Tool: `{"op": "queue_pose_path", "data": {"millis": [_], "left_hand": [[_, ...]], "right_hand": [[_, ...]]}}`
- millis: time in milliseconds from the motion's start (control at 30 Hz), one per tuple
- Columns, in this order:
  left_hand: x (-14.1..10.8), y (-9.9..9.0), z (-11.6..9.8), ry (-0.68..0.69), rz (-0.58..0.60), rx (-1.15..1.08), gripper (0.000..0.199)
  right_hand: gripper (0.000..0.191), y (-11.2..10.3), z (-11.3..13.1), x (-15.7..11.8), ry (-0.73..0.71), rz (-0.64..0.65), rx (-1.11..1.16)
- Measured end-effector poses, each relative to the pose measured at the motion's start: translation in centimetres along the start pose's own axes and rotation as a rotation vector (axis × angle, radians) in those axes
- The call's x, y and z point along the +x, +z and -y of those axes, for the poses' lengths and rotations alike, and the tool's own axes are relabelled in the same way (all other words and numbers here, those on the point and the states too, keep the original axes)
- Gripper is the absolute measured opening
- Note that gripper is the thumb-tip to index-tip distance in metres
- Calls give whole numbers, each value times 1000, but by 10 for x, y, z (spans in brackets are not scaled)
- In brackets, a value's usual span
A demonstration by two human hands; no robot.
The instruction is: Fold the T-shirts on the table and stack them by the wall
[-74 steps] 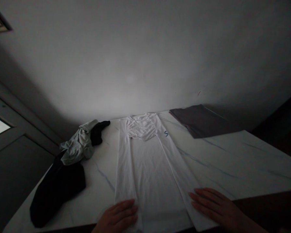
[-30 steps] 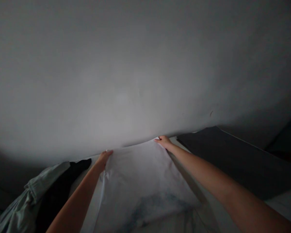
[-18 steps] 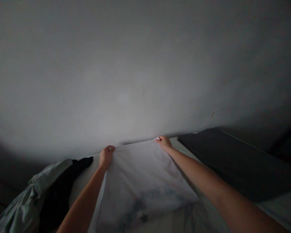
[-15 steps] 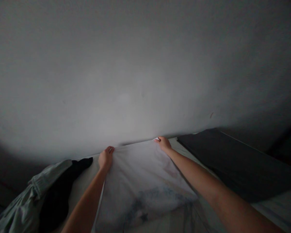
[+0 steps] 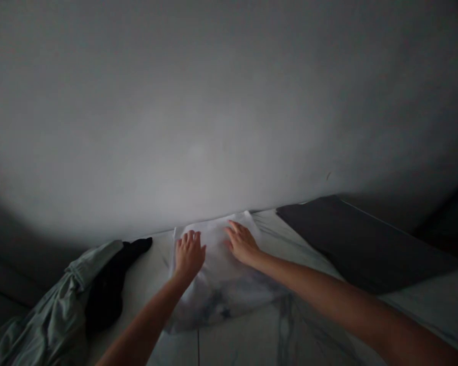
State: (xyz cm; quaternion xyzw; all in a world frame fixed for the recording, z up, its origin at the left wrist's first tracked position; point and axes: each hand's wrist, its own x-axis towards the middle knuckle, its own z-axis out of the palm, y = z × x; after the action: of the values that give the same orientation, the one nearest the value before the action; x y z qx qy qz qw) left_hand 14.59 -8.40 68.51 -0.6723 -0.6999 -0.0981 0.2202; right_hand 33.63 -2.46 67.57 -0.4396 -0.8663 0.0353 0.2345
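A white piece of clothing (image 5: 217,274) with a blue-grey print near its lower part lies on a pale marbled surface (image 5: 236,343), its far edge close to the wall. My left hand (image 5: 190,254) rests on the left side of the cloth, fingers stretched forward and apart. On the right side of the same cloth lies my right hand (image 5: 242,241), palm down with the fingers spread. Neither hand grips the fabric. What kind of garment it is, I cannot tell in the dim light.
To the left, a grey-green garment (image 5: 57,305) lies in a crumpled heap beside a black cloth (image 5: 109,290). A dark grey flat cloth (image 5: 362,244) is spread at the right. Behind everything rises a plain grey wall (image 5: 221,112).
Both hands have let go of the white cloth's far edge and now lie flat on it, closer together. The cloth's near end has drawn farther from me, and it covers less of the surface.
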Motion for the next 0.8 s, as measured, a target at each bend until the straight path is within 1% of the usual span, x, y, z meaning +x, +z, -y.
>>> {"op": "queue_pose_path", "data": {"millis": [33,100,167,233,300,367,467,533,633,667,733,800], "left_hand": [[-16,2,-9,62,4,-55,42],[-49,7,-22,177,22,-127,47],[-78,10,-25,220,51,-146,51],[-101,9,-20,188,85,-136,52],[-119,1,-9,106,114,-110,52],[-135,-10,4,0,122,-79,50],[-158,-31,21,-182,83,-55,48],[-169,-43,28,-319,71,-73,47],[-176,-56,33,-549,147,-188,42],[-176,-58,33,-604,178,-246,40],[-175,-60,33,-662,207,-352,40],[-173,-61,33,-691,194,-406,43]], "right_hand": [[45,3,13,-16,-78,29,29],[48,8,35,-49,-166,71,88],[49,10,46,-75,-167,103,120],[52,9,45,-94,-112,115,117],[55,3,34,-107,-35,114,87],[55,-5,17,-118,53,102,41],[54,-19,-11,-137,209,76,-38],[50,-29,-27,-151,302,44,-74],[34,-40,-44,-167,400,-55,-66],[28,-43,-47,-170,426,-95,-38],[22,-48,-50,-174,486,-134,70],[19,-50,-50,-174,538,-106,207]]}}
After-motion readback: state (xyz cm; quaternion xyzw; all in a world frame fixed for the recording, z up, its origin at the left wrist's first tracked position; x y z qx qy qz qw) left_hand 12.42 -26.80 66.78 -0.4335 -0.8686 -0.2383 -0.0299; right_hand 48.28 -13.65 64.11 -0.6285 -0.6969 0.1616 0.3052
